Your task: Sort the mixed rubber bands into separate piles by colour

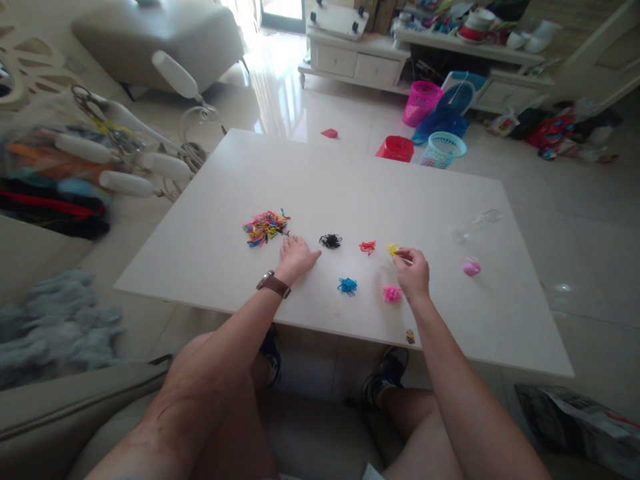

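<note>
My left hand (297, 257), with a brown-strapped watch (274, 285) on the wrist, is at the near right edge of a mixed pile of colourful small rubber bands (265, 227). Its thumb is spread away from the fingers, and a dark band lies by the fingertips. My right hand (414, 272) is pinched closed at a small yellow pile (391, 249); what its fingertips hold is hidden. Between the hands are a black pile (331, 241) and a red pile (367, 248). Nearer me are a blue pile (347, 287) and a pink pile (392, 293).
On the white table (300, 180), a pink-purple object (471, 267) and a clear plastic piece (488, 217) lie to the right. A small sticker-like figure (410, 337) is at the near edge. Baskets (443, 150) stand beyond, and a lamp with white shades (175, 77) at left.
</note>
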A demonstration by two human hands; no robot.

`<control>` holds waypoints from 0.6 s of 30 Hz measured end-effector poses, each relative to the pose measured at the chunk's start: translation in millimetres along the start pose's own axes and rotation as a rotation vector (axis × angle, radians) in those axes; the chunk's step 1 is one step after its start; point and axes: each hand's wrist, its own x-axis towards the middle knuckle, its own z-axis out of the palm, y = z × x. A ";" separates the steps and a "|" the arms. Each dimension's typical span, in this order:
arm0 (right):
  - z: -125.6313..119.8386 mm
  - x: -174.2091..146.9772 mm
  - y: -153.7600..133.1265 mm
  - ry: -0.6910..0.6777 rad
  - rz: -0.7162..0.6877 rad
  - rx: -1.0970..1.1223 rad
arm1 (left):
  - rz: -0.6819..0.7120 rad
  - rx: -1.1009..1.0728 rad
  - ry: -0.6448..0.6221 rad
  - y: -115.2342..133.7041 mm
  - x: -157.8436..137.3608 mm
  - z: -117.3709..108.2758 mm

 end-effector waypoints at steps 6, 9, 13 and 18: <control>1.0 -0.1 2.9 -0.006 0.007 0.019 | -0.009 0.013 0.000 1.6 2.2 -0.3; 1.8 -0.4 2.6 -0.011 0.008 0.029 | -0.008 0.020 0.003 1.0 3.9 1.0; 2.2 -1.6 0.1 -0.021 0.009 0.027 | 0.005 0.010 -0.006 -0.3 5.8 0.9; 2.5 -3.6 -4.8 -0.038 0.000 0.029 | 0.036 -0.032 0.012 -0.4 6.4 0.4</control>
